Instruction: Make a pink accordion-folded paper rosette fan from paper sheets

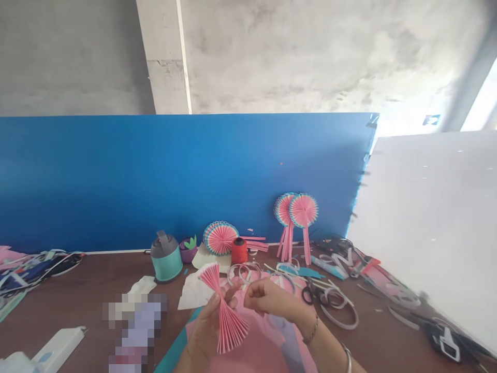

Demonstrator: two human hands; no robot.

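Observation:
An accordion-pleated pink paper (232, 327) stands almost upright, narrow at its middle and flared at both ends. Around that narrow middle, the fingers of my left hand (206, 326) are closed. Just right of the paper, my right hand (274, 301) has its fingers curled into a pinch; whatever is between them is too small to make out. Beyond my hands sits a red thread spool (239, 252) with a dark top. Pink paper sheets (248, 357) lie under my hands.
Round pleated paper fans (304, 210) lean on the blue partition (155, 176), with a pleated rosette (220, 238) further left. Black scissors (307, 295) and curled white strips (341, 313) lie to the right. A teal-and-grey container (166, 261) and a white tool (58, 349) are leftward.

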